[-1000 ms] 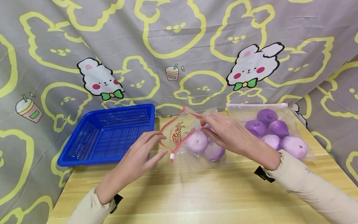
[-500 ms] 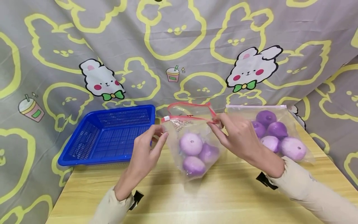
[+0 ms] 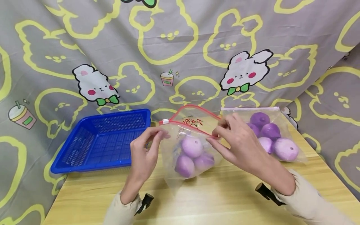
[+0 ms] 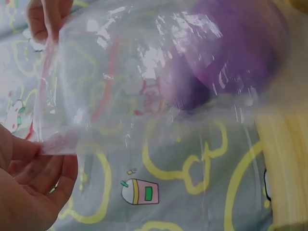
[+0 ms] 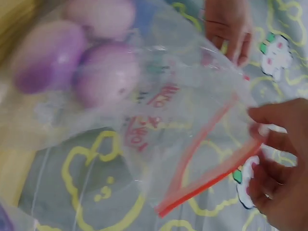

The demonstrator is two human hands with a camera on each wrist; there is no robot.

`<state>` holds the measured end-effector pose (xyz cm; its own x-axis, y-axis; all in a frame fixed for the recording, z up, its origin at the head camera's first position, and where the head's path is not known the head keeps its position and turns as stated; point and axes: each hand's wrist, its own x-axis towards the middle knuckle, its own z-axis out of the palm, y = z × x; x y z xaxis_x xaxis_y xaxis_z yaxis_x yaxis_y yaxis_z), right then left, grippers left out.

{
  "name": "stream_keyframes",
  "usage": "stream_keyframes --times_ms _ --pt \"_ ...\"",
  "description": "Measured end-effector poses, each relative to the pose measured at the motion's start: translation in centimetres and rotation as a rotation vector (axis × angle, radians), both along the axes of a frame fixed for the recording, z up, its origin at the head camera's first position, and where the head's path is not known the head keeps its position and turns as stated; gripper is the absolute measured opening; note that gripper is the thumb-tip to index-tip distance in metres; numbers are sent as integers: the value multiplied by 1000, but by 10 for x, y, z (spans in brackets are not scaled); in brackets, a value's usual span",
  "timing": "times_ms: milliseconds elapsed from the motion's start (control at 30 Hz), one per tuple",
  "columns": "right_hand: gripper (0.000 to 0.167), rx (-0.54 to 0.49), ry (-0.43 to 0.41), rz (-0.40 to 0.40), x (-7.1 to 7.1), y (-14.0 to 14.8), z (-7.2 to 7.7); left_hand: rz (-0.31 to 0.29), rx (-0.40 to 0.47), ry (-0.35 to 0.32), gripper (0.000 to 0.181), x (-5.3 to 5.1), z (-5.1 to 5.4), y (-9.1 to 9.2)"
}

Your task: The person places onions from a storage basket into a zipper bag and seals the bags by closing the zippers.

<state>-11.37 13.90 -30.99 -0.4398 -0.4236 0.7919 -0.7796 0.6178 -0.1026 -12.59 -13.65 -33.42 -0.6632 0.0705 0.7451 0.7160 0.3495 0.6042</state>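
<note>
A clear zip bag [image 3: 168, 156] with a red zipper hangs between my two hands, its mouth gaping. Inside, 3 purple onions [image 3: 192, 146] sit bunched in the lower part. At the top left corner, just below the white slider [image 3: 165, 121], my left hand [image 3: 144, 154] pinches the bag between thumb and fingers. My right hand [image 3: 243, 145] grips the red zipper edge on the other side. The left wrist view shows the left thumb [image 4: 21, 148] on the bag's corner. In the right wrist view, the right fingers [image 5: 279, 115] hold the red rim.
Left of the bag stands a blue plastic basket [image 3: 63, 167] with slotted walls. A second zip bag [image 3: 236, 113], with a pale pink zipper, lies at the right with several onions in it. Behind the wooden table [image 3: 213, 200] hangs a grey patterned cloth [image 3: 191, 72].
The left hand went from open beside the bag to pinching its corner. Both hands raised the bag upright, and its onions settled lower. The basket and second bag stayed put.
</note>
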Motion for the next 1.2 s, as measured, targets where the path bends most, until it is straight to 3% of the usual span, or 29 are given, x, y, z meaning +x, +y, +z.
stream_keyframes --times_ms 167,300,400,567,667,767,900,1000,1200 --pt "21 28 -154 84 1 -2 10 11 105 38 14 -4 2 11" --pt "12 58 -186 131 -2 -7 15 37 182 72 15 -9 6 20" --pt "15 73 -137 118 -3 -10 16 17 248 91 15 -11 9 24" --pt "37 95 13 56 -6 -12 21 -3 357 142 15 -15 16 25" --pt "42 134 14 54 -8 -8 26 8 385 173 15 -15 20 22" --pt "41 189 -38 16 -7 0 31 47 419 183 15 -17 23 15" --pt "26 261 -166 -30 -5 10 35 82 452 156 17 -19 25 5" --pt "15 294 -266 -21 -3 16 35 73 441 122 17 -22 24 0" --pt "20 271 -350 42 -6 26 29 55 435 87 17 -28 20 -7"
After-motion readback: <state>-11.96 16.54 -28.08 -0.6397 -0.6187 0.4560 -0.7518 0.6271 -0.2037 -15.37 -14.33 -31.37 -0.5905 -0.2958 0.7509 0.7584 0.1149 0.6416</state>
